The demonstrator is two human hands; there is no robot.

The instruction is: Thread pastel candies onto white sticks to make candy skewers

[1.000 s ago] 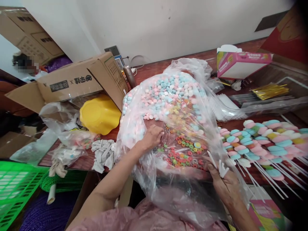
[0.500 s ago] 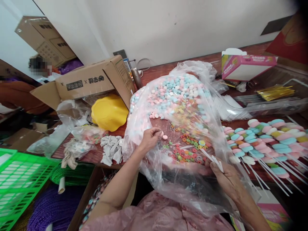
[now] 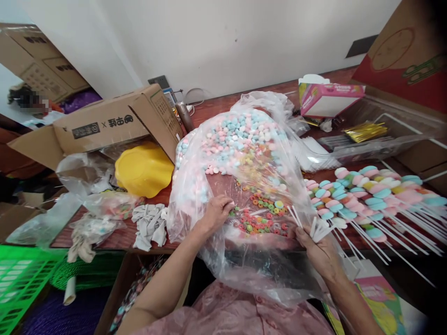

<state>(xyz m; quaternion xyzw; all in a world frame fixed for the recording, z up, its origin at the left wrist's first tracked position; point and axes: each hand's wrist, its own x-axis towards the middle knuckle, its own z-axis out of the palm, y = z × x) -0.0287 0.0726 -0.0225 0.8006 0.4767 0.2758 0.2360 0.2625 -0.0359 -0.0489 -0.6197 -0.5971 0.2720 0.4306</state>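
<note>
My left hand [image 3: 217, 212] is closed in a pinch over the clear plastic bag [image 3: 188, 197]; a small pink marshmallow [image 3: 232, 204] shows at its fingertips. My right hand [image 3: 319, 255], at the bag's right edge, is closed round several thin white sticks [image 3: 317, 229]. Between the hands lie small ring-shaped candies [image 3: 256, 223] in red, orange and green. Farther back, a heap of pink, blue and white marshmallows [image 3: 240, 130] fills the bag. To the right, candy skewers [image 3: 373, 197] of stacked marshmallows lie with their sticks pointing towards me.
Left of the bag are grey gloves [image 3: 150, 225], a yellow scalloped-edged object [image 3: 145, 170] and an open cardboard box [image 3: 104, 125]. A pink carton [image 3: 330, 100] and a clear tray [image 3: 391, 144] with gold ties stand at the back right. Another person is at the far left.
My left fingers have closed further at the pink marshmallow and sit slightly lower. The sticks in my right hand have fanned out. The whole view has shifted to the right.
</note>
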